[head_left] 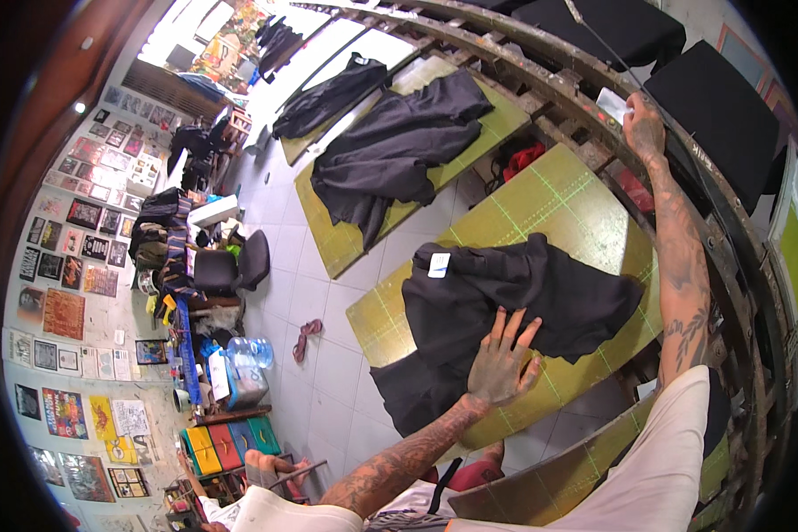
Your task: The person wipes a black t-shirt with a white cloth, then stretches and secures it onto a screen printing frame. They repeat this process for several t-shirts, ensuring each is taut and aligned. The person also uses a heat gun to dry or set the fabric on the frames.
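A black garment [457, 310] with a small white tag [438, 265] near its upper edge lies rumpled on a green-yellow board [559, 199] marked with bright grid lines. Part of it hangs over the board's near left edge. My left hand [504, 359] rests flat on the cloth with its fingers spread. Far to the right, my right hand [645, 129] reaches to the long dark rail behind the boards. Its fingers are curled beside a small white piece [613, 105]; what exactly they grip is hard to make out.
Another board [328, 239] farther left bears a second dark garment [399, 146]. Beyond the metal rail [559, 111] stand black-covered panels [714, 115]. A chair [217, 270], a clear water jug [250, 353] and coloured drawers [230, 446] line the left. Part of another person [222, 510] shows at bottom left.
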`<move>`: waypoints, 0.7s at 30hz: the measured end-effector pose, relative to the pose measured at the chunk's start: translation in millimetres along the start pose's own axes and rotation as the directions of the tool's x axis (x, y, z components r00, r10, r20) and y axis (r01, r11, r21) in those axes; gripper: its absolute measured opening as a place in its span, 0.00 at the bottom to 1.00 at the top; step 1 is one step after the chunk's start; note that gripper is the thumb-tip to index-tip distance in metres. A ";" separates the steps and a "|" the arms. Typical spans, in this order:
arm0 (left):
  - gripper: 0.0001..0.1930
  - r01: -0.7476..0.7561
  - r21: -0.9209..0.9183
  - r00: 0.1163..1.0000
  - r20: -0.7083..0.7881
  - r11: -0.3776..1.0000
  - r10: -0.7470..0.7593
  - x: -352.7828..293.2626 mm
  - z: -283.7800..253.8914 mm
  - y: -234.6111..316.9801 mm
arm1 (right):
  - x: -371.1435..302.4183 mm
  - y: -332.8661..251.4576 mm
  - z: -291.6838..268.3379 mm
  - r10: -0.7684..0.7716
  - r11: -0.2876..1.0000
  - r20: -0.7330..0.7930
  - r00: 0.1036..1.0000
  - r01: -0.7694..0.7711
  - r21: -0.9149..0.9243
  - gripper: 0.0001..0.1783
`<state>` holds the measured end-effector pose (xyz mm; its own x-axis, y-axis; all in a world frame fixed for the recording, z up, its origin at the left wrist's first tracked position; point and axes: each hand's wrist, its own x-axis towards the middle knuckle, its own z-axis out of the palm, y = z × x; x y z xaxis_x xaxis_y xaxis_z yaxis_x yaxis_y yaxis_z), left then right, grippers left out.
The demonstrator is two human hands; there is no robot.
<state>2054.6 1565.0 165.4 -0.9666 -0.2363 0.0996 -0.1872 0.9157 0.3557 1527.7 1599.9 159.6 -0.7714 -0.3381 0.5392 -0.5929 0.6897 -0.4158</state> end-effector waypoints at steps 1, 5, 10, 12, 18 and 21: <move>0.33 0.053 0.016 0.999 -0.002 0.998 -0.053 -8.4 -3.0 -0.5 | -9.1 -30.3 9.6 0.022 0.999 0.097 0.995 -0.024 0.028 0.08; 0.33 0.004 0.017 1.000 -0.011 1.000 -0.004 0.6 -5.4 2.5 | -22.7 -22.4 -11.0 -0.020 0.994 -0.032 0.999 0.023 0.110 0.14; 0.32 -0.049 -0.024 0.998 -0.033 0.998 0.049 7.3 -1.2 8.9 | -57.1 -23.7 -68.3 -0.255 0.966 -0.182 0.950 0.241 -0.093 0.15; 0.33 -0.040 -0.001 0.998 -0.055 0.999 0.040 5.0 -2.9 7.6 | -80.6 -49.4 -89.6 -0.305 0.951 -0.192 0.933 0.308 -0.016 0.15; 0.32 -0.030 0.063 0.997 -0.071 0.998 0.035 -2.0 2.9 9.1 | -227.5 -110.6 -167.9 -0.160 0.947 -0.099 0.982 0.181 0.265 0.14; 0.31 -0.070 0.118 0.990 -0.115 0.991 0.084 -7.0 1.6 3.9 | -320.9 -162.2 -223.4 -0.021 0.924 -0.062 0.998 0.042 0.379 0.16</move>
<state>2060.3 1570.7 164.6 -0.9524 -0.1944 0.2348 -0.1383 0.9620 0.2356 1923.0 1739.6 217.6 -0.7433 -0.3121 0.5917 -0.6685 0.3806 -0.6389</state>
